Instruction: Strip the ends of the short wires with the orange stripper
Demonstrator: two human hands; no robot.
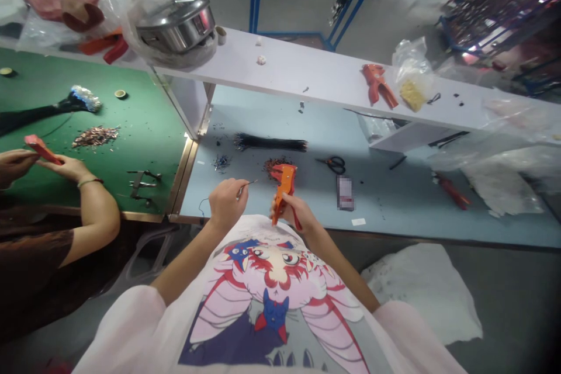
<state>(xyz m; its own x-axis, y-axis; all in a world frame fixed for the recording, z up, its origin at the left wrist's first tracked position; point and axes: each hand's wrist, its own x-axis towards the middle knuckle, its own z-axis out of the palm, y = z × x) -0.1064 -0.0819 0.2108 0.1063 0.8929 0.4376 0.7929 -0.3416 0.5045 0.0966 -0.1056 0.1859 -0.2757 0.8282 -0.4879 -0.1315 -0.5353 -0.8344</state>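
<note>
My left hand [228, 203] is closed on a thin wire [250, 183], whose bare-looking end points right toward the tool. In my right hand [295, 210] is an orange wire stripper [286, 181], its head pointing away from me and its handles inside my fingers. The wire end and the stripper are apart. Just behind the stripper head lies a pile of small copper-coloured scraps [272, 165]. Farther back, a bundle of black wires [272, 142] lies across the blue mat. A blue wire trails beside my left wrist.
Black scissors [336, 164] and a phone [345, 193] lie right of my hands. A raised white shelf [307, 76] crosses behind, bearing a steel pot [177, 26] and another orange tool [379, 86]. At left, a co-worker's hands hold a red tool [42, 149] over a green mat.
</note>
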